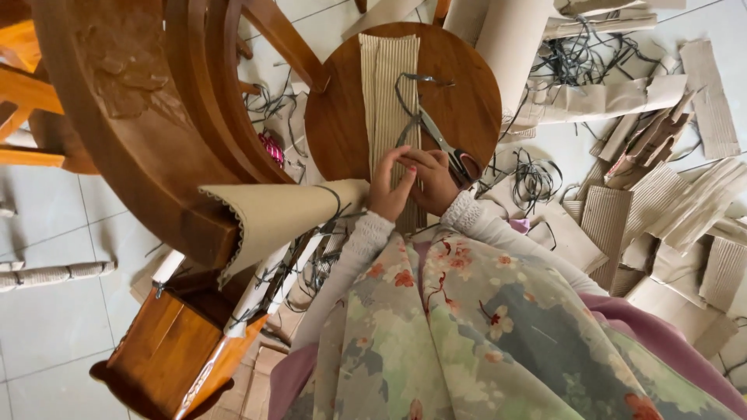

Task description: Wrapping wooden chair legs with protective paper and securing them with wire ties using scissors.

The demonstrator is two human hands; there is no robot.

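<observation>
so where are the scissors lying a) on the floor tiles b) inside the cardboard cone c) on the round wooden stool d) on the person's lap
c: the scissors lie on the round stool, partly over the corrugated strip, just above the two hands, left hand and right hand, which press on the strip.
</observation>
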